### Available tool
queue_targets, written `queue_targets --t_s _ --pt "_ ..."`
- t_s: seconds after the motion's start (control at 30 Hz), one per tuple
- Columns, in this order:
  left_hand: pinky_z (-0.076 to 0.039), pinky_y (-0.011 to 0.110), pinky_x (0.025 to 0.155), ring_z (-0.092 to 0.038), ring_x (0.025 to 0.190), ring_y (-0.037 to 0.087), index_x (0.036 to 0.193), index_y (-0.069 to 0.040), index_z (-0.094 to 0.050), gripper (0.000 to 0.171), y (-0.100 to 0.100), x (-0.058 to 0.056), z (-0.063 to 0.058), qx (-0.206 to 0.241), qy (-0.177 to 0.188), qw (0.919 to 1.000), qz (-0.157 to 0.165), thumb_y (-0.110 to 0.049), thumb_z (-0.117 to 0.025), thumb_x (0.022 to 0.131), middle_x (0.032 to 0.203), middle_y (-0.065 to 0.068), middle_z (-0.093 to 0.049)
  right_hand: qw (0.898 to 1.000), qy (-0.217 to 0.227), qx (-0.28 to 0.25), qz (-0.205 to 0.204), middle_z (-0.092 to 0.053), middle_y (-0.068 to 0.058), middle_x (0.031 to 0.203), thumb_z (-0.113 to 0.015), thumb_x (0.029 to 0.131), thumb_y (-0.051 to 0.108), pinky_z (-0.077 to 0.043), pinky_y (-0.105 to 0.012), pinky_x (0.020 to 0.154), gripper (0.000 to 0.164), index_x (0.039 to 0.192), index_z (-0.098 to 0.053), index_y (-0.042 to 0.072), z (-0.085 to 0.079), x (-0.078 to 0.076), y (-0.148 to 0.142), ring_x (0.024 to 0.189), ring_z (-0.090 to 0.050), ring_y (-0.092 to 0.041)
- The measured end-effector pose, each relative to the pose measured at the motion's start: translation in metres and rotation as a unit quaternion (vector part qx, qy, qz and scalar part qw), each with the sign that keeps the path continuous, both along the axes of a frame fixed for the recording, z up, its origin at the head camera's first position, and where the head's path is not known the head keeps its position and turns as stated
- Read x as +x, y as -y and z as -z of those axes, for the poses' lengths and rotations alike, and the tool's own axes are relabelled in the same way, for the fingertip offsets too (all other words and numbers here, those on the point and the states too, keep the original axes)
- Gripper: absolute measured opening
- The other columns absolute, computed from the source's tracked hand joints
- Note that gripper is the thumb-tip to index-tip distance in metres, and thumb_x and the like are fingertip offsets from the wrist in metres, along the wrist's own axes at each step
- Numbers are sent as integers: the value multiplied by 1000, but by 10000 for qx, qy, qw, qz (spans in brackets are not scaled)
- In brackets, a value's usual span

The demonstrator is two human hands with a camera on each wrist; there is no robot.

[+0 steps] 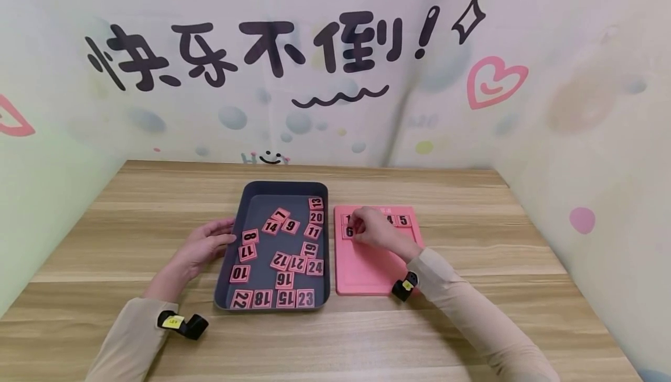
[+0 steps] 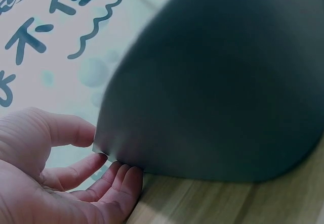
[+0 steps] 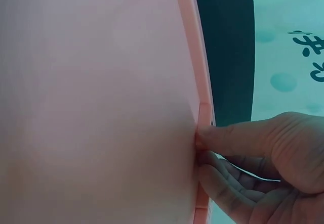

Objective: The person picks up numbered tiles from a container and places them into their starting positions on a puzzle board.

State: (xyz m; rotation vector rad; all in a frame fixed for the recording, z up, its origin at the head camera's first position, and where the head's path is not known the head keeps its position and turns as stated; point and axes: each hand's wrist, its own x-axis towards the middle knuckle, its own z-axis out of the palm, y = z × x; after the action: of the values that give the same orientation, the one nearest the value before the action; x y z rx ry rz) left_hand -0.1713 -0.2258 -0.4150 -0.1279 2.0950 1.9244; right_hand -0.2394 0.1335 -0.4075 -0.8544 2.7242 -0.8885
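Observation:
A dark grey tray (image 1: 264,213) holds several pink number tiles, lying loosely and turned various ways. My left hand (image 1: 205,245) rests at its left side, thumb and fingertips touching the tray wall (image 2: 202,92) in the left wrist view. On the right lies a pink board (image 1: 362,268) with tiles along its top row; the 5 tile (image 1: 403,220) is plain to see. The 6 tile (image 1: 348,232) starts the second row. My right hand (image 1: 374,229) pinches at that tile with thumb and forefinger, hiding part of the top row.
The tray and board lie side by side on a wooden table (image 1: 472,207). A printed cloth (image 1: 335,131) with black lettering hangs behind the table. Each wrist wears a black strap carrying a small camera.

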Motion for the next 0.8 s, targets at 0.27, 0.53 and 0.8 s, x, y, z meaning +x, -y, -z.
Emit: queue_targets --t_s 0.27,0.53,0.8 --pt "-45 23 83 -52 98 4 144 9 -21 60 -1 0 -1 -37 28 10000 1 -7 -50 94 141 29 -32 10000 84 13 6 -61 -9 84 -72 76 -1 -48 -26 65 19 93 -63 -1 -19 -8 11 73 -54 -17" --pt "-45 23 82 -52 97 5 143 9 -22 59 0 2 -1 -50 6 10000 12 -6 -50 94 140 29 -33 9987 440 -226 -92 -63 -14 102 -72 81 7 -51 -28 75 31 109 -62 -1 -44 -24 56 89 -60 -19" --pt "-45 24 83 -52 98 5 143 9 -22 59 -3 2 -2 -32 -25 10000 28 -7 -51 94 140 30 -32 9952 820 -351 -416 -62 -16 111 -70 84 11 -49 -25 81 31 112 -62 0 -50 -40 102 94 -60 -17"
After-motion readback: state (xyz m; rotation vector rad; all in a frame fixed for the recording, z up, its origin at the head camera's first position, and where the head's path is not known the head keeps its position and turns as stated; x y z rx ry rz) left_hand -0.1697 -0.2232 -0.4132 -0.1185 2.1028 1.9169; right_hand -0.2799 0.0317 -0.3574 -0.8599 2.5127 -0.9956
